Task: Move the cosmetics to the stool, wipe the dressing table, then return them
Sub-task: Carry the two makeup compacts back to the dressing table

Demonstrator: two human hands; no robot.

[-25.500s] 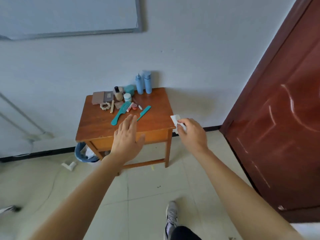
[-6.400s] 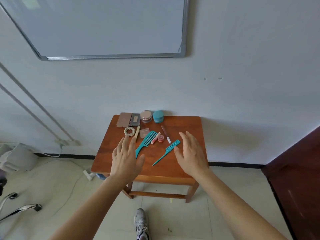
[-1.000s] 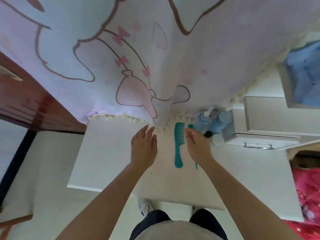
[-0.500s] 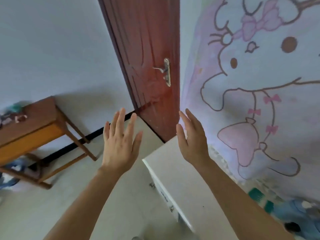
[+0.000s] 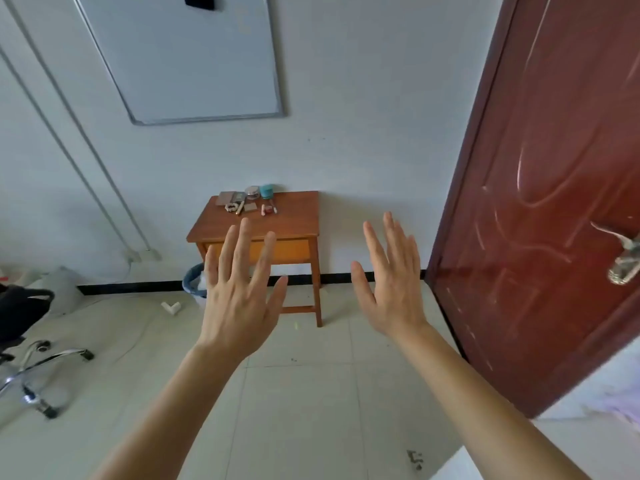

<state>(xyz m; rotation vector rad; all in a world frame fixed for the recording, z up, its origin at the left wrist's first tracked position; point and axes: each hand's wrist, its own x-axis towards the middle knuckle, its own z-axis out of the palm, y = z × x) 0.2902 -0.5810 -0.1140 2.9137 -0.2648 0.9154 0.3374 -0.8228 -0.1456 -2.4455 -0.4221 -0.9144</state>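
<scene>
head view: my left hand (image 5: 239, 299) and right hand (image 5: 391, 292) are both spread wide, holding nothing; the cosmetics (image 5: 247, 200) sit on the bench (image 5: 277, 223) at 12 o'clock, toward its 11 o'clock corner.

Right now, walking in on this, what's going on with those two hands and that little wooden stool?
A person is facing the wooden stool against the wall, with the left hand and the right hand raised in front, fingers spread and holding nothing. A small cluster of cosmetics lies at the back of the stool's top, including a teal jar. Neither hand touches the stool; the person stands some way off, with the red door to the right.
</scene>
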